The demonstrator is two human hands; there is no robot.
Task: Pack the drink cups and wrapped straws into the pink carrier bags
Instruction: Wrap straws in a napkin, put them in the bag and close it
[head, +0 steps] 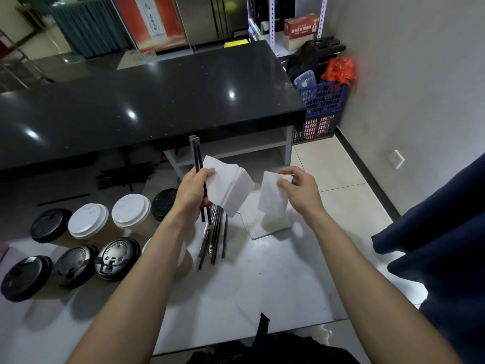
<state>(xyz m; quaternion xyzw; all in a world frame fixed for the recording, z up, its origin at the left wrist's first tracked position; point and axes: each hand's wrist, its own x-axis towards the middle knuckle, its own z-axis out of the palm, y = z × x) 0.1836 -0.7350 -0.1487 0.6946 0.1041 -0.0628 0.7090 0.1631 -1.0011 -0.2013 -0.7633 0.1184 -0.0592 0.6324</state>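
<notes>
Flanking lidded cups, loose straws

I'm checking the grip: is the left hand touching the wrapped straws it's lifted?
Touching. The head view shows the left hand closed around the wrapped straws, with a napkin pinched in the same grip.

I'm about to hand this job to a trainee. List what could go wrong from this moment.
1. The left hand pinches straws and a napkin together; either could slip out.
2. The forearm hangs over the lidded cups, so a careless move might tip one.
3. Loose straws lie on the floor and could be stepped on or forgotten. No pink bag is in view.
</notes>
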